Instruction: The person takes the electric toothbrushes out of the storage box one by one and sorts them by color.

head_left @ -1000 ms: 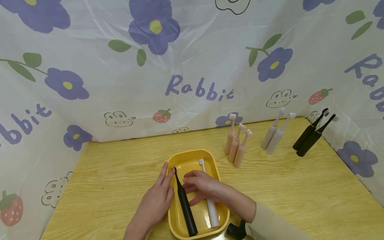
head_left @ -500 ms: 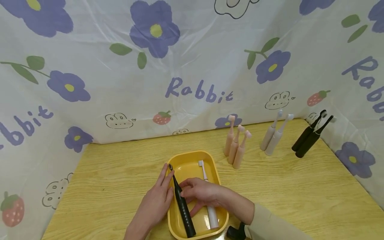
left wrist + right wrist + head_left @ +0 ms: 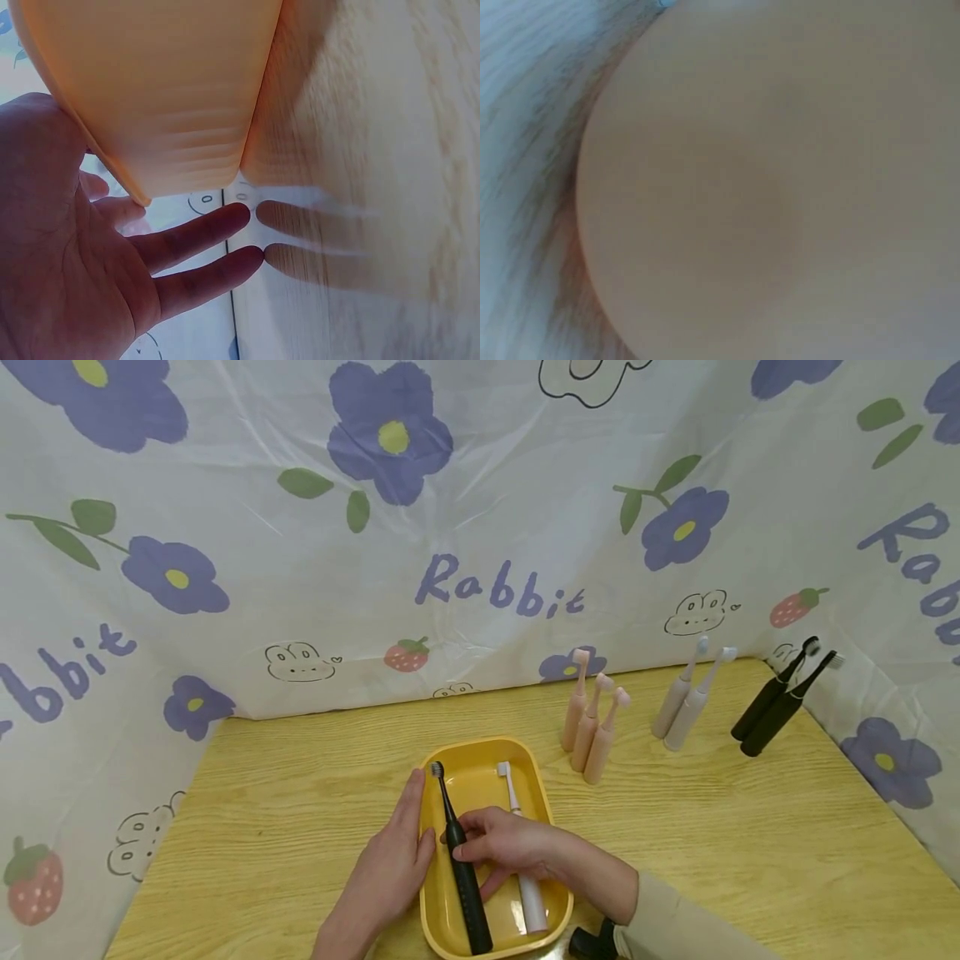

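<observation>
A black electric toothbrush [image 3: 471, 906] lies lengthwise along the left side of a yellow tray [image 3: 558, 906], its bristle head near the far left corner. My right hand [image 3: 510, 843] reaches into the tray from the right and pinches its handle between thumb and fingers. Beside it lies a white electric toothbrush [image 3: 532, 902], partly covered by that hand. My left hand [image 3: 390, 864] rests along the tray's left rim, fingers straight. From the left wrist view, the same hand [image 3: 97, 247] lies against the tray's outer wall [image 3: 165, 97], two fingertips down at the table.
Behind the tray to the right stand several upright electric toothbrushes: pink ones [image 3: 588, 735], a light grey pair [image 3: 682, 710] and a black pair [image 3: 772, 714]. A floral cloth [image 3: 480, 510] encloses the table [image 3: 300, 793] at the back and sides. The right wrist view is mostly a blurred pale surface.
My right hand has gone from loose fingers beside the black toothbrush to pinching its handle. The brush has rolled, and its head has shifted slightly right, away from my left fingertips.
</observation>
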Demonstrator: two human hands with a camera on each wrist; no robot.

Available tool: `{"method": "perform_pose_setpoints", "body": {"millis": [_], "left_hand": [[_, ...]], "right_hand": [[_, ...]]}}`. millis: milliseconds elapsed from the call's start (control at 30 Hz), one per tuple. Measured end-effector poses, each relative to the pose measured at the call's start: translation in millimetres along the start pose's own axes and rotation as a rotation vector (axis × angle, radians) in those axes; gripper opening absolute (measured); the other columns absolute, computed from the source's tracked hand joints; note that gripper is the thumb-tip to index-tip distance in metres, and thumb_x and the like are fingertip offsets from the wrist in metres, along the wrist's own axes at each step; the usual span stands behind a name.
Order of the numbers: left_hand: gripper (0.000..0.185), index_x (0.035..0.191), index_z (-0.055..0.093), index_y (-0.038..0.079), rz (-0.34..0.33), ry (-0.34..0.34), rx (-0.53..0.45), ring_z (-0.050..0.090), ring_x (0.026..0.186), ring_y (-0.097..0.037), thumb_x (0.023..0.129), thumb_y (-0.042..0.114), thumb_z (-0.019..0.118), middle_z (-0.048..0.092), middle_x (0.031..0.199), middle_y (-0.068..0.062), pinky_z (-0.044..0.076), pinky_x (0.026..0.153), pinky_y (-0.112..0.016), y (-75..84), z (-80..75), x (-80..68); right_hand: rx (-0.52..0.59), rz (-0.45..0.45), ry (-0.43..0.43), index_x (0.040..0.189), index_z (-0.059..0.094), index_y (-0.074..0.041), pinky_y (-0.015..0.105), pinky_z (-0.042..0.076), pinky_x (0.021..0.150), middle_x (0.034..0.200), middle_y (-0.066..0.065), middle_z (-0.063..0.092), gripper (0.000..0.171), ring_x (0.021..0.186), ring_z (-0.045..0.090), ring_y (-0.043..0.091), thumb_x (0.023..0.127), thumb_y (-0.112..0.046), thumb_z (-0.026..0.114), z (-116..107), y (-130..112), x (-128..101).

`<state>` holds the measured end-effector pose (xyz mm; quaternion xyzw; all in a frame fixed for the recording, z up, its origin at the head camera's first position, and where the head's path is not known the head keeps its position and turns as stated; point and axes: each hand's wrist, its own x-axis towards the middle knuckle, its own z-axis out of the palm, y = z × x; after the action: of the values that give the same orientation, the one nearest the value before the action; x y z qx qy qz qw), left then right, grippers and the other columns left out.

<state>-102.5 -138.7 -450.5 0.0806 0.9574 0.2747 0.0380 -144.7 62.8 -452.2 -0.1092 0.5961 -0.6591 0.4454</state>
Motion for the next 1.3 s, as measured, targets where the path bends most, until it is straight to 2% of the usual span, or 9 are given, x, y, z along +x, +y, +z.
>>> {"method": "perform_pose_setpoints", "body": {"millis": [167, 333, 500, 800, 1067, 1300], "left_hand": [[0.074, 0.167, 0.010, 0.016, 0.000, -0.003, 0.012, 0.066, 0.111, -0.037, 0.107, 0.021, 0.052, 0.026, 0.167, -0.011, 0.052, 0.097, -0.053, -0.6, 0.6, 0.0], [0.072, 0.167, 0.012, 0.015, 0.011, -0.004, 0.018, 0.064, 0.116, -0.037, 0.107, 0.022, 0.052, 0.020, 0.170, -0.008, 0.050, 0.100, -0.054, -1.2, 0.7, 1.0], [0.071, 0.167, 0.012, 0.014, 0.023, 0.007, 0.023, 0.063, 0.118, -0.037, 0.108, 0.023, 0.051, 0.018, 0.170, -0.005, 0.050, 0.100, -0.053, -2.1, 1.0, 1.2], [0.070, 0.167, 0.011, 0.014, 0.038, 0.009, 0.023, 0.060, 0.124, -0.037, 0.108, 0.024, 0.050, 0.015, 0.171, -0.005, 0.048, 0.103, -0.053, -2.7, 1.2, 0.2], [0.071, 0.167, 0.010, 0.014, 0.047, 0.013, 0.026, 0.063, 0.117, -0.038, 0.108, 0.023, 0.050, 0.015, 0.171, -0.005, 0.050, 0.099, -0.054, -2.3, 0.8, -0.4], [0.070, 0.166, 0.012, 0.011, 0.056, 0.023, 0.023, 0.062, 0.120, -0.038, 0.109, 0.021, 0.050, 0.016, 0.171, -0.006, 0.050, 0.100, -0.054, -3.0, 1.0, -0.5]], "right_hand": [[0.020, -0.024, 0.014, 0.129, 0.058, 0.008, 0.044, 0.062, 0.065, 0.105, 0.015, 0.063, 0.029, 0.094, 0.066, 0.023, 0.102, -0.001, 0.056, 0.9, -0.2, -2.2], [0.031, -0.080, 0.076, 0.131, 0.055, 0.010, 0.046, 0.062, 0.068, 0.113, 0.020, 0.059, 0.030, 0.096, 0.067, 0.026, 0.102, 0.000, 0.055, 1.3, -5.2, -9.0], [0.019, -0.133, 0.122, 0.135, 0.051, 0.012, 0.046, 0.062, 0.072, 0.120, 0.021, 0.055, 0.035, 0.099, 0.066, 0.028, 0.103, -0.002, 0.056, -3.6, -14.4, -20.4], [-0.020, -0.215, 0.153, 0.142, 0.045, 0.013, 0.045, 0.061, 0.080, 0.124, 0.026, 0.054, 0.042, 0.103, 0.066, 0.027, 0.105, -0.005, 0.054, -17.8, -27.2, -44.5], [-0.058, -0.279, 0.216, 0.144, 0.043, 0.013, 0.049, 0.060, 0.084, 0.141, 0.031, 0.045, 0.043, 0.115, 0.062, 0.041, 0.105, -0.003, 0.052, -21.4, -29.3, -57.1], [-0.122, -0.338, 0.328, 0.142, 0.048, 0.010, 0.048, 0.060, 0.083, 0.129, 0.029, 0.051, 0.042, 0.105, 0.067, 0.031, 0.104, -0.006, 0.057, -23.7, -27.1, -68.7]]}}
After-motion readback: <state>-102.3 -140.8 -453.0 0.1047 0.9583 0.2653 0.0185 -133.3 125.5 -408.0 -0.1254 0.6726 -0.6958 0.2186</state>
